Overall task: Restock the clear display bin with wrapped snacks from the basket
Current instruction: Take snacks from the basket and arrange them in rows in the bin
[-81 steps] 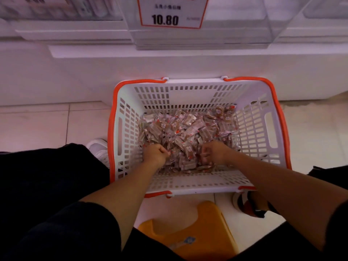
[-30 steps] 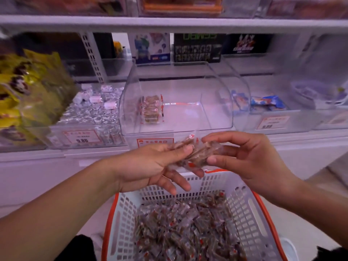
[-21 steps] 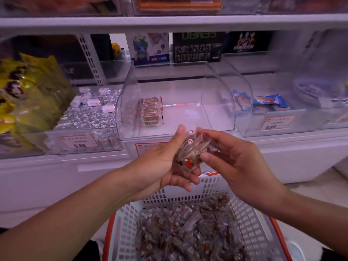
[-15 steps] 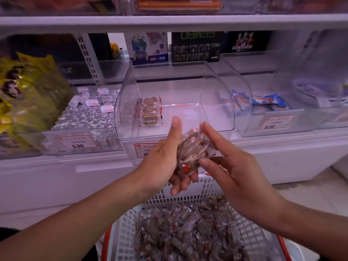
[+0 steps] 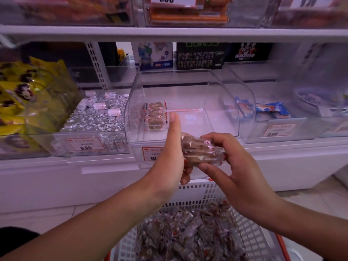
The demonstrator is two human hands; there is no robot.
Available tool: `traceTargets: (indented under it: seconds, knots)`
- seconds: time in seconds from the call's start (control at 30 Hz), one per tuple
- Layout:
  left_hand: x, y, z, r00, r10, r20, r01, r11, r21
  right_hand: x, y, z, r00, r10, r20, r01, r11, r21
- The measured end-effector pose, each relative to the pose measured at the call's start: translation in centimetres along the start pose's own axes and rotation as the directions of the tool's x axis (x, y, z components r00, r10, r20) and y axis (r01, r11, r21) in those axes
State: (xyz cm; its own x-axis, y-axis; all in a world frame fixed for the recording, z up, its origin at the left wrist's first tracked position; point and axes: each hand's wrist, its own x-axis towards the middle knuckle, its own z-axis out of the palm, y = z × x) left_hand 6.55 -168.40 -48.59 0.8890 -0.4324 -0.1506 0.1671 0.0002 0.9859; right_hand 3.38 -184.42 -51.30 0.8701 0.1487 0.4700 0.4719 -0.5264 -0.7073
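Both hands, left hand (image 5: pixel 169 159) and right hand (image 5: pixel 233 162), clasp a wrapped-snack bundle (image 5: pixel 200 151) near the clear display bin (image 5: pixel 222 110), next needing a forward placement inside.

A white shelf (image 5: pixel 105 162) runs across the view, holding a row of clear bins side by side. The middle clear display bin (image 5: pixel 222 102) holds one small stack of wrapped snacks (image 5: pixel 155 116) against its left wall. The bin to its left (image 5: pixel 90 121) is filled with silver-wrapped pieces. The bin to its right (image 5: pixel 278 121) holds blue packets. Yellow bags (image 5: pixel 24 97) sit at the far left. Below, a white slotted basket (image 5: pixel 252 240) of wrapped snacks stands on the tiled floor (image 5: pixel 320 202).
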Motion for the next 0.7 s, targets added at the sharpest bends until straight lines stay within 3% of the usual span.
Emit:
traceTargets:
  seconds: [0.17,0.23,0.3,0.33,0.37,0.43,0.53,0.63,0.7]
  knots:
    - [0.6,2.0,-1.9,0.999,-0.006,-0.052,0.017,0.975,0.220,2.7,-0.9,-1.5,0.998,-0.020,0.067,0.022,0.999,-0.024]
    - [1.0,3.2,-4.5,0.964,0.199,-0.175,-0.105,0.894,0.436,5.1,-1.1,-2.2,0.998,0.018,0.053,-0.020,0.999,0.043]
    - [1.6,4.3,-8.2,0.778,0.541,-0.319,-0.184,0.683,0.707,8.5,-1.0,-2.5,0.994,0.107,0.020,-0.108,0.991,0.078]
    - [1.9,4.7,-10.1,0.682,0.635,-0.362,-0.128,0.591,0.796,10.4,-0.6,-2.5,0.988,0.150,0.034,-0.151,0.988,0.031]
    - [2.2,5.0,-11.7,0.653,0.648,-0.391,-0.033,0.541,0.840,12.3,-0.1,-2.1,0.977,0.194,0.084,-0.192,0.981,-0.033]
    - [2.8,4.8,-13.7,0.763,0.489,-0.422,0.162,0.487,0.858,15.3,1.1,-0.4,0.927,0.284,0.247,-0.260,0.958,-0.123]
    - [3.6,3.2,-14.4,0.903,0.299,-0.307,0.163,0.424,0.891,17.7,3.0,4.0,0.835,0.367,0.410,-0.300,0.928,-0.219]
    - [3.6,2.6,-14.6,0.910,0.326,-0.256,0.113,0.398,0.910,19.1,4.2,7.9,0.807,0.368,0.463,-0.225,0.915,-0.334]
    - [3.6,2.6,-14.7,0.905,0.348,-0.244,0.096,0.393,0.915,19.7,4.7,9.4,0.827,0.331,0.454,-0.087,0.874,-0.478]
